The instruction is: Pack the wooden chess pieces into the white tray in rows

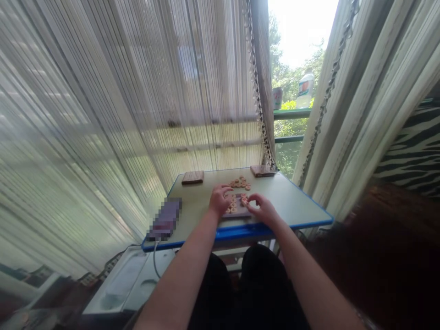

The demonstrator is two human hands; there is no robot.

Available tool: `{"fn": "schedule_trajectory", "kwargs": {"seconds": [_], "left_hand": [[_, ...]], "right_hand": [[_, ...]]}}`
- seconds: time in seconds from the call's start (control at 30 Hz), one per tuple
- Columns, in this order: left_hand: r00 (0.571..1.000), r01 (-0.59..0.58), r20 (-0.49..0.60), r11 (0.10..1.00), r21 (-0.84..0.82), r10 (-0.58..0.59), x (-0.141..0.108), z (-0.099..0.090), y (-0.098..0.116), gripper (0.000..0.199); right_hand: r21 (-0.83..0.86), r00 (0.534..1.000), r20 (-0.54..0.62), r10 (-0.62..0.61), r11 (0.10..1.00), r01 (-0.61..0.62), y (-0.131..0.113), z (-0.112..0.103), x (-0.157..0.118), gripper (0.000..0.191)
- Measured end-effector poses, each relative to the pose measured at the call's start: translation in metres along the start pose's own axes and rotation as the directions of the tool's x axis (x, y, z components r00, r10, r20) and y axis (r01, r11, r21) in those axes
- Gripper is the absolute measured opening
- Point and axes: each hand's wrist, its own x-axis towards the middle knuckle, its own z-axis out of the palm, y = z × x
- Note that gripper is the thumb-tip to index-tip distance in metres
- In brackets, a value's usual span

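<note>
A shallow pale tray (240, 213) lies near the front edge of the small table, with rows of round wooden game pieces (233, 205) in it. At the tray's left side is my left hand (220, 199), its fingers apart and curved over the pieces; I see nothing held in it. My right hand (264, 209) is at the right side, thumb and forefinger closed on a round game piece (244, 200) among others in the tray. Reddish marks show on the pieces, too small to read. Behind the tray lies a loose heap of similar pieces (239, 182).
Two brown flat boxes or wallets, the left one (193, 177) and the right one (262, 171), lie at the table's (292, 201) back corners. A blurred-out phone-like device (165, 220) with a cable (155, 261) is at left. Curtains (137, 91) hang behind the table.
</note>
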Motion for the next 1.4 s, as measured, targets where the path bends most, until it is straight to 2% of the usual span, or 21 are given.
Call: {"fn": "schedule_trajectory", "kwargs": {"seconds": [0.17, 0.4, 0.53, 0.67, 0.93, 1.17, 1.4], "left_hand": [[0.989, -0.092, 0.125, 0.994, 0.060, 0.084, -0.012, 0.003, 0.009, 0.023], [0.952, -0.259, 0.187, 0.964, 0.060, 0.244, -0.019, 0.005, 0.014, 0.020], [0.957, -0.247, 0.177, 0.965, 0.088, 0.229, -0.019, 0.000, 0.016, 0.020], [0.938, -0.282, 0.226, 0.957, 0.063, 0.262, -0.020, -0.003, 0.019, 0.018], [0.896, -0.303, 0.364, 0.949, 0.082, 0.255, -0.022, -0.002, 0.021, 0.018], [0.919, -0.251, 0.337, 0.963, 0.101, 0.204, -0.022, -0.001, 0.020, 0.024], [0.906, -0.258, 0.376, 0.957, 0.134, 0.192, -0.022, 0.001, 0.018, 0.026]], "right_hand": [[-0.043, 0.997, 0.080, 0.004, 0.999, -0.001, 0.001, 0.001, 0.006, 0.012], [-0.023, 0.988, 0.155, -0.018, 0.999, 0.022, 0.001, 0.004, 0.008, 0.009], [0.018, 0.993, 0.100, -0.064, 0.998, 0.063, 0.002, 0.004, 0.004, 0.013], [-0.020, 0.999, 0.013, -0.031, 0.999, 0.031, 0.003, 0.003, 0.000, 0.014], [-0.092, 0.997, 0.072, -0.024, 0.995, 0.031, 0.000, 0.003, 0.000, 0.019], [-0.201, 0.997, -0.007, -0.079, 0.977, 0.075, 0.000, 0.004, -0.004, 0.018], [-0.243, 0.995, 0.035, -0.094, 0.965, 0.100, -0.002, 0.003, -0.005, 0.019]]}}
